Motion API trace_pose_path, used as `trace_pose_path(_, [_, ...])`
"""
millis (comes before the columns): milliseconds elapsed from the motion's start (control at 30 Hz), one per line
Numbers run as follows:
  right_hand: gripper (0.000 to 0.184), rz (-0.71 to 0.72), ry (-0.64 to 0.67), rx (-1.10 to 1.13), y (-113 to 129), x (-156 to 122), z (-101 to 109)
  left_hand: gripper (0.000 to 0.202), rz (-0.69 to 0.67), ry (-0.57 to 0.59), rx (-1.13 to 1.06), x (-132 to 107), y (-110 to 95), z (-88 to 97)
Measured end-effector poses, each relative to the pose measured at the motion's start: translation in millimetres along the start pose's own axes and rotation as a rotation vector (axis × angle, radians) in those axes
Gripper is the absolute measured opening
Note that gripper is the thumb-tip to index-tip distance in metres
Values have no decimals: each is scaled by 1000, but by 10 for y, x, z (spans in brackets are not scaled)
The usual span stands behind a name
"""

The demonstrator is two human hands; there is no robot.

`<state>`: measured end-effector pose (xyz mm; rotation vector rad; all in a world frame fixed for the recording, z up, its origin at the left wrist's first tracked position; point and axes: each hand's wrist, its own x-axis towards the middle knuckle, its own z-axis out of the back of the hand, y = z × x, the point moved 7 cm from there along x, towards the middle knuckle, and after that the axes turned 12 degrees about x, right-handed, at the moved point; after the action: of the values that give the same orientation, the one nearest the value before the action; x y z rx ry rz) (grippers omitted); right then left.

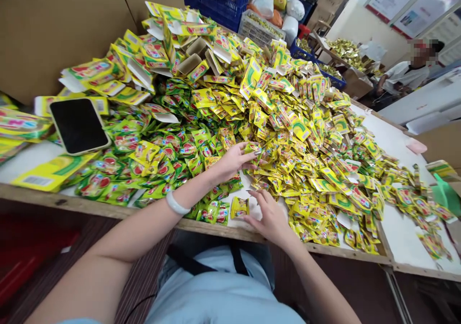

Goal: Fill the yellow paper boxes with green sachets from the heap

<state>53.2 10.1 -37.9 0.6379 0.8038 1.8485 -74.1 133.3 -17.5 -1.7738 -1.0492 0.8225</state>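
Observation:
My left hand (236, 160), with a pale bangle (177, 203) at its wrist, reaches over the heap and pinches a small green and yellow candy packet (253, 148) between its fingertips. Nearer to my body, my right hand (269, 214) hovers low over the white tabletop (255, 210) with fingers apart. Its thumb is beside a yellow packet (239, 208); whether they touch I cannot tell. Left of that lie green packets with red fruit prints (212, 212). Yellow packets (309, 213) are piled to the right of my hands.
Flattened and open yellow-green boxes (158, 50) are heaped at the back left. A dark-screened phone (79, 126) lies at the left. Behind stand a blue crate (219, 0) and a grey crate (261, 29). The wooden table edge (118, 210) runs along my front. Another person (406, 74) is at the far right.

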Motion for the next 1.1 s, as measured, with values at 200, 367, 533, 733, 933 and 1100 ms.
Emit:
trace_pose_path(200, [16,-9,19,83,150,152,-63,51,-52,16,194,14,22,61])
trace_pose_path(367, [26,6,-139,302,149,195,435,42,-139,37,327,-1,16,-48])
trace_pose_path(533, [25,121,-724,530,55,331,832,45,-105,211,345,-76,131,-268])
trace_pose_path(733, [21,105,-680,415,58,549,706,27,-123,301,262,-135,139,-299])
trace_pose_path(933, [42,50,-539,456,5,551,810,26,-420,179,679,-190,3,-304])
trace_pose_path(1100, [35,-72,-106,769,26,583,578,47,-732,356,838,-427,-175,-535])
